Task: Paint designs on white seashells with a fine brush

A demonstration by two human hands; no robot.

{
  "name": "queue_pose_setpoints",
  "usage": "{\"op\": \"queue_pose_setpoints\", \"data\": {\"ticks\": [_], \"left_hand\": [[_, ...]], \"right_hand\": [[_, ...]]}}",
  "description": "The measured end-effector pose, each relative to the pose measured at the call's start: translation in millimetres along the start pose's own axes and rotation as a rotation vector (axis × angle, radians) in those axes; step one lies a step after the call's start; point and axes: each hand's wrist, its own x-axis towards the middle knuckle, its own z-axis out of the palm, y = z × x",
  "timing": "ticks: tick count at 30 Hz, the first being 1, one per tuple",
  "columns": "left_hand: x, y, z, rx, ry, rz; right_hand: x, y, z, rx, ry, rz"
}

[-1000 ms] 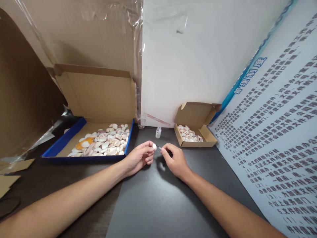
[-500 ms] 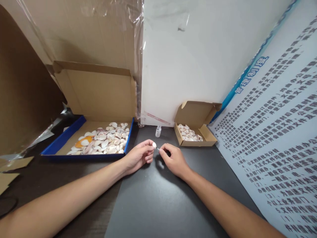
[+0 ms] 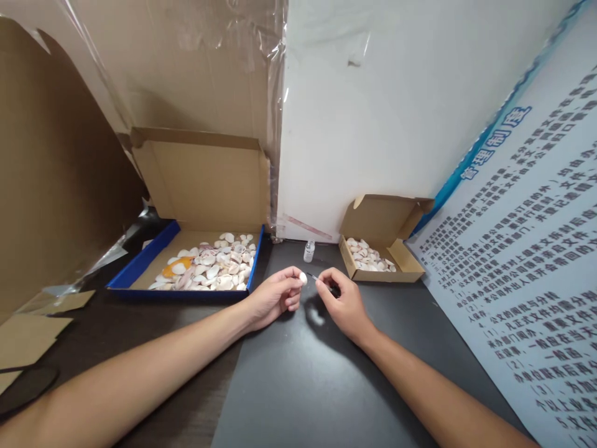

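Note:
Between the thumb and fingertips of my left hand (image 3: 276,300) is a small white shell (image 3: 303,278). My right hand (image 3: 342,302) pinches a thin, small tool (image 3: 312,275), whose tip points at the shell; whether they touch is too small to tell. Just beyond both hands, a small clear glass bottle (image 3: 309,251) stands upright on the dark grey mat (image 3: 298,379). Many shells (image 3: 224,264) lie in the blue-edged box (image 3: 140,264) at the left, with an orange piece (image 3: 176,268) among them.
A smaller open cardboard box (image 3: 392,275) at the right holds more shells (image 3: 368,255). Behind stand a cardboard sheet and a white panel (image 3: 354,124). A printed sheet (image 3: 527,261) leans along the right. Cardboard scraps (image 3: 35,339) and a dark cord lie at the left edge.
The whole view has shifted, so things appear farther right. The tool's tip now shows a small gap from the shell's edge, and the shell appears slightly turned in my left fingers.

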Motion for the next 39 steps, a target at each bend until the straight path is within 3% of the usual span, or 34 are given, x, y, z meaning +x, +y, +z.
{"op": "queue_pose_setpoints", "data": {"ticks": [16, 21, 25, 39], "left_hand": [[-0.6, 0.5, 0.8, 0.004, 0.004, -0.004], [0.3, -0.5, -0.4, -0.001, 0.001, -0.007], [0.6, -0.6, -0.1, -0.003, -0.007, 0.001], [1.3, -1.9, -0.3, 0.009, -0.007, 0.020]], "right_hand": [[-1.7, -4.8, -1.8, -0.048, -0.048, 0.011], [-3.5, -5.6, -1.9, -0.009, -0.058, -0.051], [-3.1, -5.0, -1.8, -0.037, -0.022, 0.019], [-3.3, -8.2, -2.1, -0.018, -0.024, -0.029]]}}
